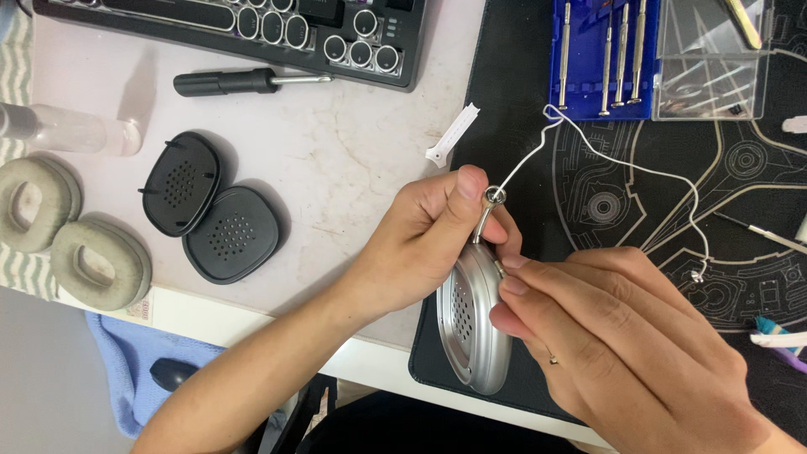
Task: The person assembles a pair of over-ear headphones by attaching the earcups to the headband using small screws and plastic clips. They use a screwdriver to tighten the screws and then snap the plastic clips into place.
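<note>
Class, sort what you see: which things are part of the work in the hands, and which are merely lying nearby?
In hand: silver earcup, its metal stem, white cable, left hand, right hand.

Lying about: black screwdriver, two black perforated covers, grey ear cushions, precision screwdriver set, keyboard.

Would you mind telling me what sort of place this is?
Probably a home or hobby electronics repair desk: a precision screwdriver set, a black work mat, and a silver headphone earcup held in both hands.
</note>
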